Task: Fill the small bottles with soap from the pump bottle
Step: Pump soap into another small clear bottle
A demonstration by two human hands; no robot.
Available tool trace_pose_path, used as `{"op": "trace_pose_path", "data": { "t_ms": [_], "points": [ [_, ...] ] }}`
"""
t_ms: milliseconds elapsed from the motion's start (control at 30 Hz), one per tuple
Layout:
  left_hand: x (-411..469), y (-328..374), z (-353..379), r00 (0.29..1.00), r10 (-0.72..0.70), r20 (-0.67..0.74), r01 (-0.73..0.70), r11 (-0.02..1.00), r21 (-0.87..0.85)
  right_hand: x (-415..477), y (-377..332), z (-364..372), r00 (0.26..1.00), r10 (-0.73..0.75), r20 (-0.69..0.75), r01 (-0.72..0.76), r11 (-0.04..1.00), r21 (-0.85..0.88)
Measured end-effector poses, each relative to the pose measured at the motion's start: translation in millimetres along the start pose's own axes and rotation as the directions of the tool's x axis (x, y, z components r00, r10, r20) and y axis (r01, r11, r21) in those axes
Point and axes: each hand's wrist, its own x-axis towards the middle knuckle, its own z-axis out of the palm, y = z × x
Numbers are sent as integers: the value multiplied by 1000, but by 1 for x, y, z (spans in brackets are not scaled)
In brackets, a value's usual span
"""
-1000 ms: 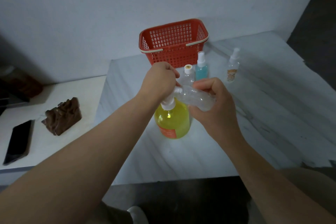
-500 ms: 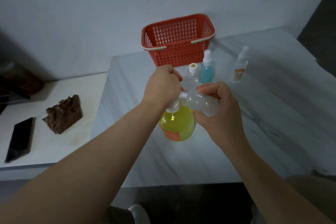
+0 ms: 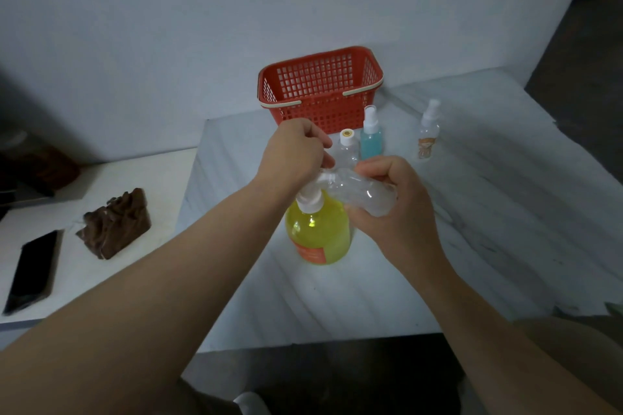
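Note:
A pump bottle point(image 3: 318, 236) of yellow soap with an orange label stands on the marble table point(image 3: 472, 246). My left hand point(image 3: 293, 155) sits curled over its white pump head. My right hand point(image 3: 391, 209) grips a small clear bottle point(image 3: 364, 194), tilted on its side with its mouth at the pump spout. Behind stand a clear bottle with a white cap point(image 3: 346, 148), a blue spray bottle point(image 3: 371, 135) and a clear spray bottle point(image 3: 428, 131).
A red mesh basket point(image 3: 320, 87) stands at the back of the table by the wall. On the lower white surface to the left lie a brown lump point(image 3: 116, 224) and a black phone point(image 3: 33, 269). The table's front edge runs just below my forearms.
The camera view has shifted slightly. My hands keep their hold on the pump head and the small bottle, with little visible movement.

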Motion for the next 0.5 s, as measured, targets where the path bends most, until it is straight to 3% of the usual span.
{"op": "trace_pose_path", "data": {
  "t_ms": [233,500],
  "points": [
    [-3,-5,2,998,-22,55,20,999,28,1,1,1,1000,1,3,-1,1000,2],
    [8,-13,10,999,-37,8,37,998,46,2,10,4,998,55,-5,-55,998,-21]
  ]
}}
